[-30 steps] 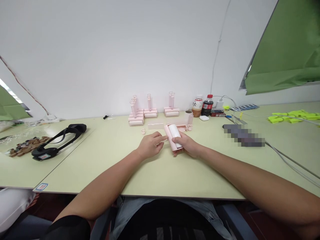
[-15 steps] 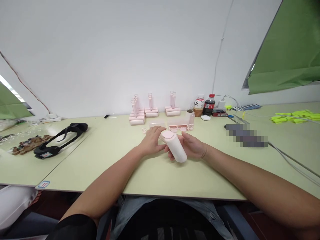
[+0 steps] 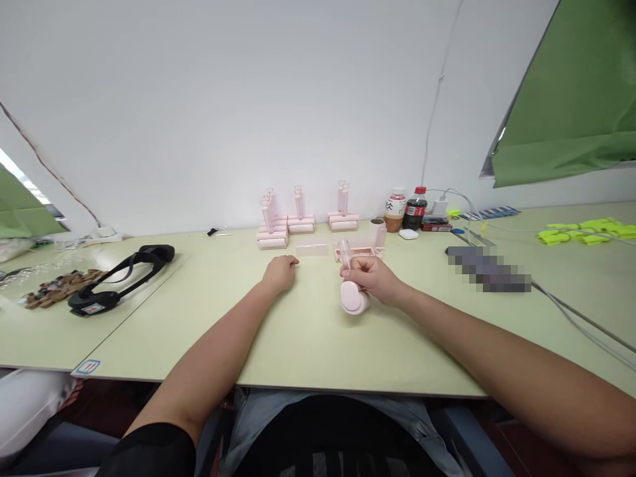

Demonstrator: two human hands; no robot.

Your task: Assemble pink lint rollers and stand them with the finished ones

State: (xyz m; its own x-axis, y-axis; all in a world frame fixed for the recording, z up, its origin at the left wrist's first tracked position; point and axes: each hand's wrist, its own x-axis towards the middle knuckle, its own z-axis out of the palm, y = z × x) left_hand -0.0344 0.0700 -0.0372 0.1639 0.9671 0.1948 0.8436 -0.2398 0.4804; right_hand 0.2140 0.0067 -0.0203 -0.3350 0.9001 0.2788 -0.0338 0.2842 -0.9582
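Observation:
My right hand [image 3: 370, 278] is closed round the clear pink handle of a lint roller [image 3: 352, 298], held above the table. Its round pink end cap faces me, and the handle points away towards the wall. Left of it, my left hand [image 3: 281, 273] rests at the table with its fingers curled; what they hold, if anything, is hidden. Just beyond that hand lies a clear plastic cover [image 3: 311, 249]. Behind my right hand are an open pink case [image 3: 368, 252] and an upright pink piece [image 3: 380, 235].
Several pink lint rollers with upright handles [image 3: 301, 218] stand along the wall. To the right are two drink bottles [image 3: 415, 209], cables and a blurred dark object [image 3: 487, 268]. A black headset [image 3: 122, 278] and brown pieces [image 3: 59, 288] lie at the left.
The lint roller has turned so its end cap faces me, and my right hand now grips its handle. My left hand has moved left, away from it, over where a small pink heart-shaped ring lay.

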